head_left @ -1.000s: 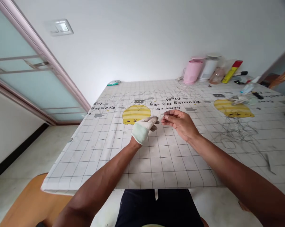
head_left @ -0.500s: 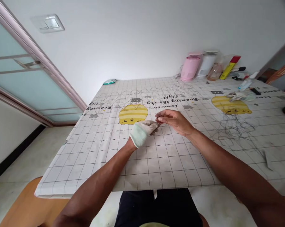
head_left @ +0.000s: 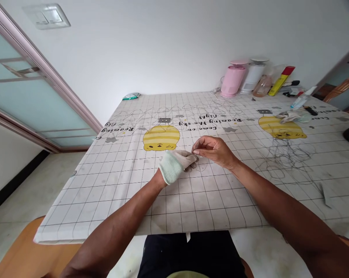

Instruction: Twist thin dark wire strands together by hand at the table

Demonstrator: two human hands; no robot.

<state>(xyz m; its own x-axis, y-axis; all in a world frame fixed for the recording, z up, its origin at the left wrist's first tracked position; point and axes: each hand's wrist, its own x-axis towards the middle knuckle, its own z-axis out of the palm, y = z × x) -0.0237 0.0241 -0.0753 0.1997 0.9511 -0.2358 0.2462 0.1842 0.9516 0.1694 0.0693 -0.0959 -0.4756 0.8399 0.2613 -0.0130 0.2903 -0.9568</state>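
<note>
In the head view, my left hand (head_left: 178, 164) wears a white work glove with a pale green cuff. Its fingers are pinched together over the middle of the table. My bare right hand (head_left: 215, 151) is beside it, thumb and forefinger closed in a pinch right at the gloved fingertips. A very thin wire (head_left: 205, 169) loops out faintly below the two pinches; its ends are hidden by my fingers. To the right, a loose tangle of similar dark thin wire (head_left: 290, 154) lies on the checked tablecloth (head_left: 186, 208).
Along the wall stand a pink cylindrical device (head_left: 233, 80), a white one (head_left: 252, 77), a glass bottle (head_left: 261, 87) and a yellow can with a red cap (head_left: 281, 82). Another glove (head_left: 293, 116) and a spray bottle (head_left: 303, 98) lie at the right. A green packet (head_left: 130, 96) sits at the back left.
My hands stay together and have shifted slightly, the right fingers now more curled at the left fingertips. The thin loop below them shows more clearly. The camera view has shifted a little.
</note>
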